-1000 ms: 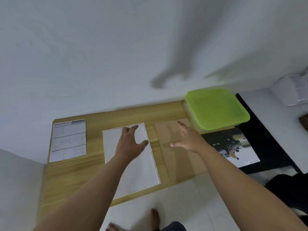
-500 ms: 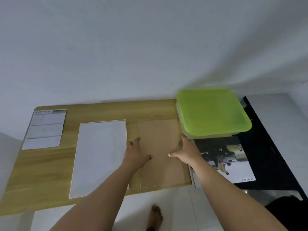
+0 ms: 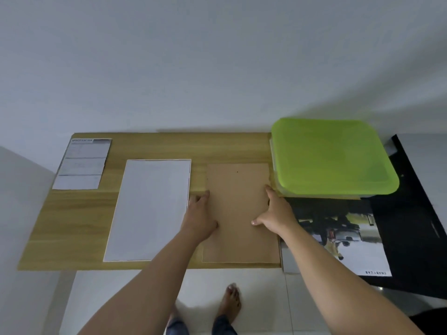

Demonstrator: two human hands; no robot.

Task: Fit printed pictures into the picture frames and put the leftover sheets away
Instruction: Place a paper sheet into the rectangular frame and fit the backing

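Note:
A brown backing board (image 3: 238,213) lies flat on the wooden table (image 3: 72,226), right of centre. My left hand (image 3: 199,216) rests against its left edge with the fingers straight and the thumb on the board. At the right edge, my right hand (image 3: 275,213) lies the same way, index finger along the edge and thumb on top. A large white sheet (image 3: 150,209) lies just left of the board. A printed picture (image 3: 350,238) of a dark and white scene lies to the right, partly under my right forearm.
A box with a green lid (image 3: 331,155) stands at the table's back right, touching the board's corner. A grey specification sheet (image 3: 83,163) lies at the back left. A black surface (image 3: 411,213) adjoins on the right. A bare foot (image 3: 231,301) stands below the table's front edge.
My left hand left the white sheet and came over to the brown board's left edge. My right hand settled on the board's right edge. The camera view shifted right.

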